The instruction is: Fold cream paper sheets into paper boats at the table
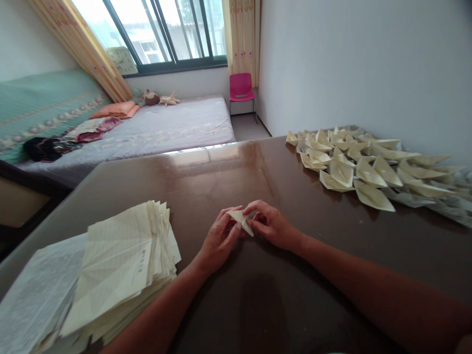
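A small folded piece of cream paper (241,220) lies between my two hands near the middle of the dark brown table (206,177). My left hand (219,241) pinches its left side with curled fingers. On the paper's right side, my right hand (271,225) has its fingers closed on it. To my left lies a fanned stack of creased paper sheets (121,260). A large pile of finished folded paper boats (368,167) sits at the table's far right, by the wall.
Beyond the table stands a bed (165,125) with pillows, clothes and soft toys. A pink chair (241,91) stands by the curtained window (165,29). The white wall (368,64) runs along the table's right side.
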`<state>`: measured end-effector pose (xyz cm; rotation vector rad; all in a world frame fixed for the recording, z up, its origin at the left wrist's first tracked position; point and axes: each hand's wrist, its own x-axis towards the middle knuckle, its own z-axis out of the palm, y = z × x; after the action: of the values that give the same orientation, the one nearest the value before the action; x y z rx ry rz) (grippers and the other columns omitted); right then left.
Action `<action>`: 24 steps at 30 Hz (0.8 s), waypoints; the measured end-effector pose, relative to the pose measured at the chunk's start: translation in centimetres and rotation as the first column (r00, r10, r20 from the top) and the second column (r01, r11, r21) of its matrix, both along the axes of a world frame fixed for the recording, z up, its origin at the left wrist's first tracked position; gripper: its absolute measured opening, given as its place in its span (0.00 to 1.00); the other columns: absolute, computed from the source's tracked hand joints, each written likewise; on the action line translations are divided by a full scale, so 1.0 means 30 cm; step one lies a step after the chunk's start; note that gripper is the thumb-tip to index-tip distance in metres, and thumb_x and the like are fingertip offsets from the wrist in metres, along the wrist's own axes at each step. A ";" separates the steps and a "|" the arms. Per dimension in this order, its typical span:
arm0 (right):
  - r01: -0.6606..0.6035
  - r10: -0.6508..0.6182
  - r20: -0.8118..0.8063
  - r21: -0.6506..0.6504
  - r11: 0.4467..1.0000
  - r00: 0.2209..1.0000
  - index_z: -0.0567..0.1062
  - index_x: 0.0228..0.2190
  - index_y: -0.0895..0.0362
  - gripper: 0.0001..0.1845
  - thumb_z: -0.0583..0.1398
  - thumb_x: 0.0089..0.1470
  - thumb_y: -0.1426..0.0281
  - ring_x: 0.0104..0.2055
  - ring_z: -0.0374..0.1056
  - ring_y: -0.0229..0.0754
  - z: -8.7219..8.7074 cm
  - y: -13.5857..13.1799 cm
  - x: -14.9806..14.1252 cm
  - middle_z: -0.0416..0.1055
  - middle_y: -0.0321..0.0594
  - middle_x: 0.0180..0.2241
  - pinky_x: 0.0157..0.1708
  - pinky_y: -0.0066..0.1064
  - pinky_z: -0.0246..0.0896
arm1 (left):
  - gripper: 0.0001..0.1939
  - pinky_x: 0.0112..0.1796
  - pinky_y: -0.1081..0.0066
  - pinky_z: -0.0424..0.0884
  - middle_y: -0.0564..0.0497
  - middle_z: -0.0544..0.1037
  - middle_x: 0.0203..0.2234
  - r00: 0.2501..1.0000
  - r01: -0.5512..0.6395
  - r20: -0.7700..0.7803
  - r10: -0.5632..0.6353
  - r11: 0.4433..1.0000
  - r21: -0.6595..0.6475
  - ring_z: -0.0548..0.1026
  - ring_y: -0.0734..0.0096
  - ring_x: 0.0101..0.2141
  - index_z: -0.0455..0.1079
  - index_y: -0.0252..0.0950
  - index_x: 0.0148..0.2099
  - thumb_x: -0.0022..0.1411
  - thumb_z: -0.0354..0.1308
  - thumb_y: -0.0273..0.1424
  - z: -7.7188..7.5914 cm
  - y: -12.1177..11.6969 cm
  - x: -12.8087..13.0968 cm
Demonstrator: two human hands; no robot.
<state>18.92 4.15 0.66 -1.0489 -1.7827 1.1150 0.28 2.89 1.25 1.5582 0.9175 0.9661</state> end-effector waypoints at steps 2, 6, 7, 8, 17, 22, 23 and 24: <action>-0.003 0.003 0.039 -0.016 1.000 0.999 0.70 0.41 0.57 0.14 0.59 0.55 0.63 0.27 0.66 0.33 0.010 -0.001 0.003 0.70 0.36 0.32 0.28 0.26 0.63 | 0.15 0.42 0.66 0.76 0.43 0.64 0.53 1.000 0.011 -0.009 -0.011 1.000 0.018 0.71 0.63 0.47 0.67 0.36 0.52 0.66 0.51 0.35 0.001 0.002 -0.001; -0.026 0.029 0.093 -0.030 0.999 0.995 0.71 0.42 0.57 0.19 0.63 0.51 0.60 0.27 0.67 0.35 0.028 0.002 0.015 0.72 0.34 0.28 0.28 0.26 0.63 | 0.15 0.49 0.67 0.72 0.44 0.66 0.50 0.994 0.037 -0.109 -0.026 0.995 0.097 0.69 0.64 0.50 0.68 0.37 0.53 0.67 0.50 0.34 0.008 0.006 -0.006; -0.041 0.043 0.097 -0.026 0.999 0.994 0.71 0.43 0.57 0.20 0.63 0.50 0.60 0.28 0.68 0.35 0.031 0.003 0.018 0.73 0.35 0.30 0.29 0.26 0.63 | 0.16 0.50 0.67 0.71 0.44 0.66 0.50 0.990 0.049 -0.135 -0.033 0.992 0.112 0.69 0.65 0.50 0.68 0.37 0.54 0.67 0.50 0.33 0.010 0.007 -0.009; -0.053 0.055 0.102 -0.017 0.998 0.993 0.71 0.44 0.56 0.21 0.64 0.50 0.60 0.30 0.69 0.36 0.034 0.004 0.021 0.74 0.35 0.31 0.30 0.26 0.64 | 0.16 0.50 0.67 0.70 0.44 0.66 0.49 0.987 0.062 -0.155 -0.043 0.991 0.123 0.69 0.65 0.49 0.67 0.37 0.55 0.67 0.50 0.33 0.011 0.010 -0.011; -0.119 0.109 0.229 0.030 0.992 0.967 0.72 0.46 0.56 0.18 0.60 0.52 0.67 0.32 0.71 0.36 0.051 -0.003 0.022 0.75 0.37 0.36 0.33 0.26 0.63 | 0.21 0.48 0.68 0.70 0.47 0.67 0.45 0.946 0.068 -0.325 0.014 0.969 0.239 0.71 0.70 0.44 0.62 0.39 0.61 0.66 0.51 0.32 -0.011 0.013 -0.014; 0.007 -0.064 0.417 0.137 0.991 0.906 0.67 0.46 0.56 0.16 0.56 0.55 0.69 0.33 0.70 0.40 0.027 -0.033 -0.012 0.73 0.39 0.35 0.33 0.29 0.60 | 0.25 0.46 0.69 0.72 0.45 0.65 0.48 0.913 0.044 -0.395 0.103 0.938 0.344 0.71 0.71 0.43 0.56 0.38 0.64 0.64 0.50 0.27 -0.038 -0.007 0.013; 0.030 -0.105 0.452 0.169 0.985 0.886 0.66 0.45 0.56 0.14 0.55 0.56 0.68 0.34 0.69 0.41 0.022 -0.038 -0.020 0.73 0.40 0.36 0.33 0.29 0.60 | 0.26 0.48 0.68 0.71 0.45 0.66 0.48 0.899 0.046 -0.421 0.124 0.927 0.371 0.71 0.69 0.45 0.56 0.38 0.64 0.64 0.49 0.27 -0.038 -0.012 0.019; 0.038 -0.129 0.475 0.196 0.980 0.870 0.66 0.44 0.56 0.12 0.54 0.58 0.67 0.34 0.69 0.41 0.018 -0.041 -0.028 0.72 0.41 0.37 0.33 0.30 0.59 | 0.26 0.49 0.67 0.70 0.44 0.66 0.49 0.879 0.050 -0.452 0.148 0.917 0.396 0.70 0.68 0.46 0.55 0.37 0.64 0.64 0.48 0.26 -0.037 -0.017 0.024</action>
<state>18.09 2.92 1.18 -1.3650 -2.1555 0.6477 1.00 2.39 0.14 2.1956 1.1522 0.8520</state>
